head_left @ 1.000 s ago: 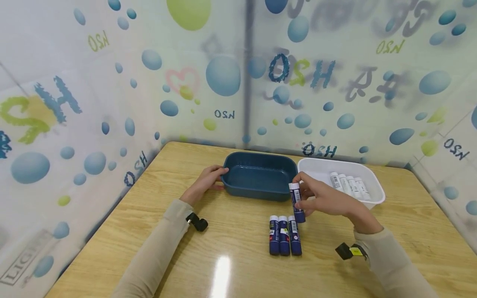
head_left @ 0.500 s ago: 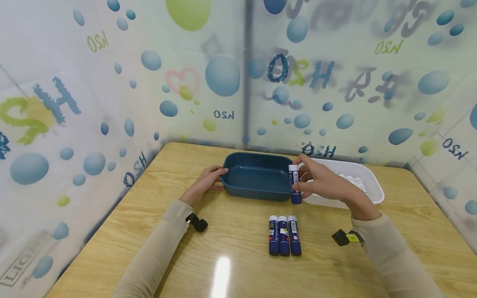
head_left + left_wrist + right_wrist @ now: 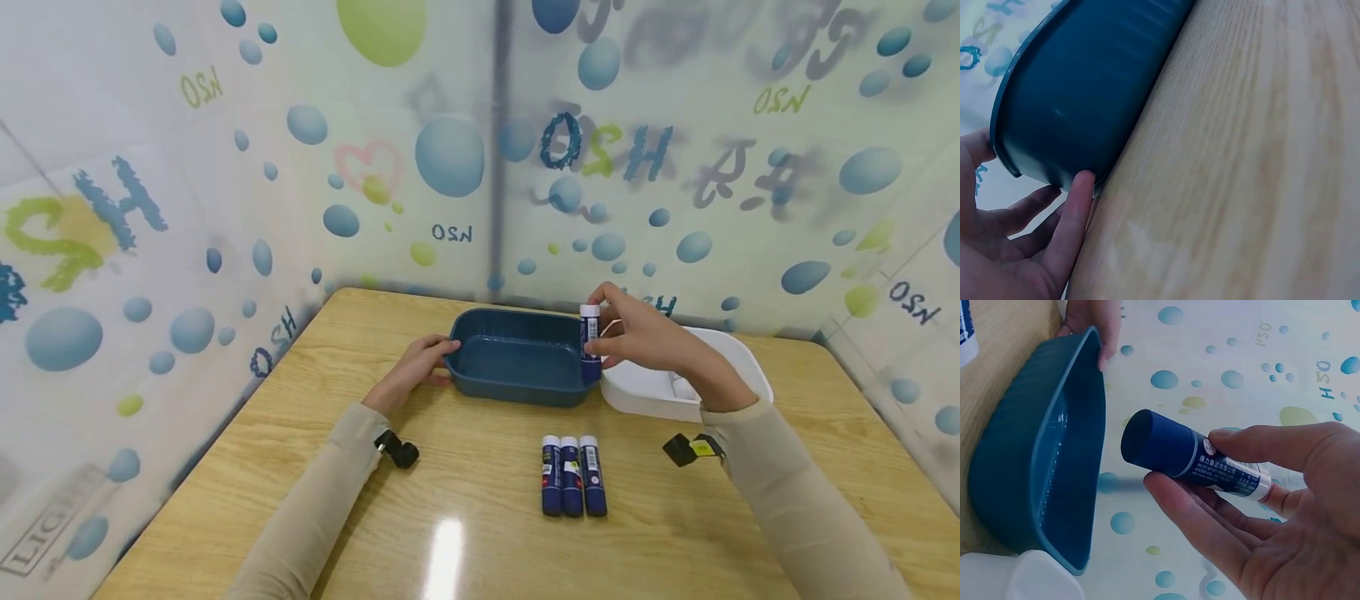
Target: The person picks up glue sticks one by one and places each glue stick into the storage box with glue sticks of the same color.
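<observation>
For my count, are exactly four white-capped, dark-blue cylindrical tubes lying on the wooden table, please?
No, the head view shows three such tubes side by side on the table.

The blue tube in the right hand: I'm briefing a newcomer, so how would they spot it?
On the wooden table, find the dark teal tray. At its right end, the right hand grips the blue tube, white-capped. Three look-alike tubes sit in a row on the table; only this one is held up.

Wood-grain table [image 3: 472, 458] against a pale, bubble-printed wall [image 3: 525, 200]
</observation>
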The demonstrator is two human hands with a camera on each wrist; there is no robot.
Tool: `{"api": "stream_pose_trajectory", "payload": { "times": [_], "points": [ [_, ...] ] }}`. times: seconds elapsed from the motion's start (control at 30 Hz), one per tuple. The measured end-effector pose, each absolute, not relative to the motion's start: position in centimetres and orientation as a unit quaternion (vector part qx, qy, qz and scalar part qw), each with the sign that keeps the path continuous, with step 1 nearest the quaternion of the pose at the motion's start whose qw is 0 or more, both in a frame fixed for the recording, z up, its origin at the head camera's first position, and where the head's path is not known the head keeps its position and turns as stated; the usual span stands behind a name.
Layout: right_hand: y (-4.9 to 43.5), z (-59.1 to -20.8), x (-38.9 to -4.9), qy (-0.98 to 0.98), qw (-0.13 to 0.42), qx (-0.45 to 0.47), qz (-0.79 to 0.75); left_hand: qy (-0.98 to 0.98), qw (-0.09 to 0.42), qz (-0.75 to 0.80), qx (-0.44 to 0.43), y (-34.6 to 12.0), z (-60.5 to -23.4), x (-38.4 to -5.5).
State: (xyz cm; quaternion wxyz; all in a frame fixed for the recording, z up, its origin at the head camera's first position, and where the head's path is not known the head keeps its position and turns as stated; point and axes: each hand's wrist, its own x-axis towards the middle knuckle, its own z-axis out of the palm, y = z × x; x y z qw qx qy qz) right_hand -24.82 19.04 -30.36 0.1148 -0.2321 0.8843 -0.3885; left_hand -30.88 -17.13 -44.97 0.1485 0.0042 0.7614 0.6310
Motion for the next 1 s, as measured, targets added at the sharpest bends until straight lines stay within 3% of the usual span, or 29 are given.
{"api": "stream_pose_trajectory", "payload": {
  "times": [0.3, 1.0],
  "points": [
    [18.3, -28.9, -26.7, 0.900, 0.098, -0.220, -0.365, 0.760, 0.149, 0.633, 0.005, -17.0, -44.9, -31.0],
    [16.8, -29.0, -30.8, 0.917, 0.145, -0.202, -0.312, 0.758, 0.139, 0.637, 0.009, -17.2, -45.1, -31.1]
  ]
}}
